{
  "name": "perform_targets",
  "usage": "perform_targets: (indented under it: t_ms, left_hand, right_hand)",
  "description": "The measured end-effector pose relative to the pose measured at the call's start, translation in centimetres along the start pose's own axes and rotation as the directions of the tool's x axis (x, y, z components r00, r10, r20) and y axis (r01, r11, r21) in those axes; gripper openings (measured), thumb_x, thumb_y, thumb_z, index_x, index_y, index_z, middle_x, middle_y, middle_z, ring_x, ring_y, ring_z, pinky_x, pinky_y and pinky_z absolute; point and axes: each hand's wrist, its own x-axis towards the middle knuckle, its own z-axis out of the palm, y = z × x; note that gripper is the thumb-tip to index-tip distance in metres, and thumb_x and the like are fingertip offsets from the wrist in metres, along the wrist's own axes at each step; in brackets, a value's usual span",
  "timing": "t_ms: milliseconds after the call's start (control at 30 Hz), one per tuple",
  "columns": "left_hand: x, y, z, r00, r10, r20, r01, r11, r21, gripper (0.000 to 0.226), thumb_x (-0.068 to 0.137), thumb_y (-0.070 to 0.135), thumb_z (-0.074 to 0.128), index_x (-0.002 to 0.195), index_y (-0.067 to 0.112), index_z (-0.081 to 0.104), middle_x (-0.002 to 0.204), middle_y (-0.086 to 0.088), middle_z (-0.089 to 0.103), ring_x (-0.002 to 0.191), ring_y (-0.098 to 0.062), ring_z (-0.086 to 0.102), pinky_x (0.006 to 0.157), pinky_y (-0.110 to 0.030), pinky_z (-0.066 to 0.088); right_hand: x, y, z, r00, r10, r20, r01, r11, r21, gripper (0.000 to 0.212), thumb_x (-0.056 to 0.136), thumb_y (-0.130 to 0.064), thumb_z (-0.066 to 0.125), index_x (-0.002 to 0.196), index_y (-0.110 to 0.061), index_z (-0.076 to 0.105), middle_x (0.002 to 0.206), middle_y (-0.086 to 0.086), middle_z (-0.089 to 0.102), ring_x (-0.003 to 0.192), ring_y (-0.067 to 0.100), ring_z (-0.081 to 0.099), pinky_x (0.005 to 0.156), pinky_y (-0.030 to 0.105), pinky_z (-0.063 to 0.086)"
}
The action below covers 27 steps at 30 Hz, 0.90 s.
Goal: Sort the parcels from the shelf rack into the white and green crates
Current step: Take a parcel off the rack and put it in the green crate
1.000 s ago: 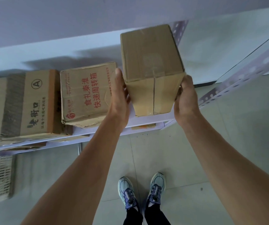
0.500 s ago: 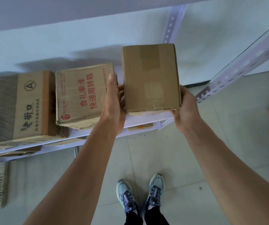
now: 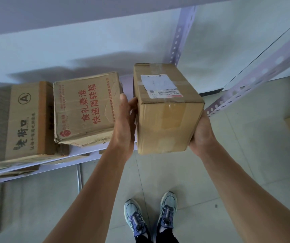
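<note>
A plain pale wall [image 3: 88, 41] fills the top, with soft grey shadows across it and a dark skirting [image 3: 210, 91] at its foot on the right. The floor [image 3: 245, 163] is of large pale tiles with thin joints and bears one dark speck [image 3: 216, 206]. The light is soft and even.

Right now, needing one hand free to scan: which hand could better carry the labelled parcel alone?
Likely the right hand: it reaches under the parcel at its lower right edge, while the left hand only presses against its side.
</note>
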Motion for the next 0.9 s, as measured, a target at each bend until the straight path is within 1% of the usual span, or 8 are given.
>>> perform_targets:
  t_ms: [67, 133, 267, 333, 433, 600, 733, 900]
  left_hand:
    - [0.0, -0.3, 0.1, 1.000, 0.005, -0.007, -0.005, 1.000, -0.002, 0.076, 0.107, 0.072, 0.024, 0.147, 0.022, 0.065, 0.146, -0.002, 0.069, 0.142, -0.024, 0.060, 0.123, -0.060, 0.041]
    - [0.1, -0.6, 0.2, 1.000, 0.002, 0.011, -0.002, 1.000, -0.009, 0.076, 0.108, 0.070, 0.023, 0.148, 0.021, 0.063, 0.146, -0.006, 0.069, 0.139, -0.027, 0.063, 0.119, -0.062, 0.044]
    - [0.1, -1.0, 0.7, 0.997, 0.026, 0.069, -0.026, 1.000, 0.003, 0.073, 0.113, 0.061, 0.016, 0.150, 0.016, 0.061, 0.144, -0.011, 0.071, 0.134, -0.033, 0.067, 0.117, -0.065, 0.046]
    - [-0.2, -1.5, 1.0, 0.996, 0.042, 0.076, -0.044, 0.999, 0.030, 0.066, 0.115, 0.058, 0.016, 0.151, 0.024, 0.061, 0.146, -0.007, 0.070, 0.137, -0.031, 0.065, 0.119, -0.064, 0.044]
    - [-0.5, -1.9, 1.3, 0.992, 0.043, 0.117, -0.050, 0.997, 0.059, 0.063, 0.114, 0.059, 0.011, 0.153, 0.038, 0.056, 0.146, 0.004, 0.070, 0.135, -0.022, 0.067, 0.119, -0.064, 0.044]
    - [-0.4, -2.6, 1.0, 0.982, 0.068, 0.178, -0.080, 0.995, 0.059, 0.068, 0.112, 0.057, 0.000, 0.168, 0.036, 0.032, 0.160, 0.004, 0.058, 0.145, -0.020, 0.058, 0.123, -0.063, 0.040]
    - [-0.4, -3.3, 0.7, 0.976, 0.090, 0.200, -0.103, 0.993, 0.057, 0.069, 0.112, 0.056, -0.001, 0.170, 0.032, 0.027, 0.164, 0.000, 0.053, 0.148, -0.023, 0.055, 0.125, -0.064, 0.037]
    - [-0.7, -3.5, 0.3, 0.974, 0.102, 0.200, -0.114, 0.992, 0.050, 0.069, 0.110, 0.057, -0.002, 0.171, 0.036, 0.024, 0.167, 0.000, 0.050, 0.151, -0.026, 0.052, 0.124, -0.069, 0.034]
  right_hand:
    - [0.0, 0.5, -0.3, 1.000, -0.016, 0.012, 0.016, 1.000, -0.013, 0.061, 0.115, -0.045, 0.019, 0.128, -0.032, 0.077, 0.133, 0.001, 0.075, 0.123, 0.024, 0.071, 0.091, 0.038, 0.061]
    - [0.1, 0.8, -0.5, 0.999, -0.014, 0.033, 0.014, 1.000, 0.008, 0.063, 0.116, -0.045, 0.016, 0.131, -0.030, 0.075, 0.136, 0.002, 0.073, 0.126, 0.024, 0.069, 0.094, 0.037, 0.060]
    - [0.4, 1.1, -1.0, 0.995, 0.016, 0.094, -0.024, 0.995, 0.093, 0.068, 0.114, -0.053, 0.016, 0.145, -0.016, 0.064, 0.147, 0.013, 0.065, 0.138, 0.035, 0.059, 0.106, 0.047, 0.053]
    - [0.6, 1.2, -1.2, 0.996, 0.018, 0.088, -0.026, 0.995, 0.095, 0.065, 0.113, -0.051, 0.024, 0.145, -0.009, 0.061, 0.144, 0.017, 0.065, 0.135, 0.037, 0.061, 0.105, 0.049, 0.054]
    - [1.0, 1.3, -1.4, 0.999, 0.010, 0.044, -0.015, 0.995, 0.101, 0.064, 0.111, -0.045, 0.038, 0.151, 0.004, 0.048, 0.143, 0.024, 0.060, 0.130, 0.040, 0.061, 0.104, 0.051, 0.055]
    - [0.7, 1.7, -1.7, 0.999, -0.001, -0.041, 0.006, 0.993, 0.118, 0.049, 0.109, -0.037, 0.039, 0.132, -0.005, 0.070, 0.128, 0.019, 0.073, 0.125, 0.041, 0.067, 0.101, 0.047, 0.056]
    - [0.5, 1.7, -1.2, 0.997, -0.027, -0.073, 0.036, 0.991, 0.125, 0.046, 0.107, -0.034, 0.040, 0.115, -0.011, 0.079, 0.113, 0.012, 0.079, 0.111, 0.033, 0.073, 0.090, 0.039, 0.060]
    - [0.1, 1.6, -0.7, 0.996, -0.043, -0.074, 0.051, 0.992, 0.118, 0.047, 0.108, -0.032, 0.039, 0.104, -0.014, 0.082, 0.103, 0.008, 0.080, 0.101, 0.029, 0.075, 0.085, 0.035, 0.060]
